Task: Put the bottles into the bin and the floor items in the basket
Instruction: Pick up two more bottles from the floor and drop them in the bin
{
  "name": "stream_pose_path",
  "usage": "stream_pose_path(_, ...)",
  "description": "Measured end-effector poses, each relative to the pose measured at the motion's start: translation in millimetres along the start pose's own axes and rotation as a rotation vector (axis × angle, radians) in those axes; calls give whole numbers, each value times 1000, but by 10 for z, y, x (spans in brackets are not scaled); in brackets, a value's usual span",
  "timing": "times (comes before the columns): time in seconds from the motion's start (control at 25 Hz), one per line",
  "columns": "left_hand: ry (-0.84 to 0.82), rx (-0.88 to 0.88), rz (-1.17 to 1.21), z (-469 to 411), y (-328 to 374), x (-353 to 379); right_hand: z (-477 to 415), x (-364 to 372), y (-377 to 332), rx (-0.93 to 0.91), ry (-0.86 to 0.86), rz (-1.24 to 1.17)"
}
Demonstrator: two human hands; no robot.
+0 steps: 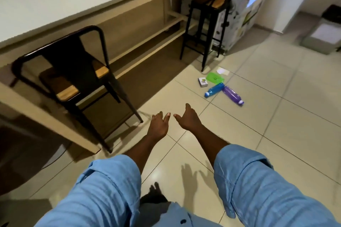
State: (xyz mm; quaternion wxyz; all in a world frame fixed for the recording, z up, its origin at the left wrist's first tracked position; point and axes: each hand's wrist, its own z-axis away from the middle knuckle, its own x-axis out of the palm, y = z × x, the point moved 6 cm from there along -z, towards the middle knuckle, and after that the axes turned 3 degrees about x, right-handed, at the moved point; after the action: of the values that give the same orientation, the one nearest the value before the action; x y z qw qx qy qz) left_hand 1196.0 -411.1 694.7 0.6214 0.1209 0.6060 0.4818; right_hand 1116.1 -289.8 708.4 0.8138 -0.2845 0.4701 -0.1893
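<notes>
no text can be read anywhere. the small white box (203, 81) on the floor (276, 120) beside the green lid (215, 77) carries a coloured print, but it is too small and blurred to make out.

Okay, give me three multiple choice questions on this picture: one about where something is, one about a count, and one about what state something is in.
1. Where is the blue bottle?
A. lying on the floor tiles beside the purple bottle
B. standing on the white table
C. on the chair seat

2. How many bottles lie on the floor?
A. one
B. two
C. four

3. What are the left hand and right hand doing?
A. each gripping a bottle
B. one holding the small box
C. both open and empty

Answers:
1 A, since it lies on its side on the tiles with its base next to the purple one's.
2 B, as only the blue and the purple one show.
3 C, because both reach forward with straight fingers and hold nothing.
</notes>
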Motion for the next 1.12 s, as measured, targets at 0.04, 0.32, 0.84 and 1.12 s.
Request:
stream_pose_path(0.04,-29,20,-13,-138,130,134,-111,-144,109,28,22,-14)
stream_pose_path(0.32,-180,156,-48,-1174,961,895,-927,-1018,682,193,156,-58)
stream_pose_path(0.84,-455,338,-170,-2549,2387,2103,-2081,-2324,1436,400,307,-139)
stream_pose_path(1.12,-448,278,-156,-3261,3128,2996,-2920,-3223,2254,387,270,-105)
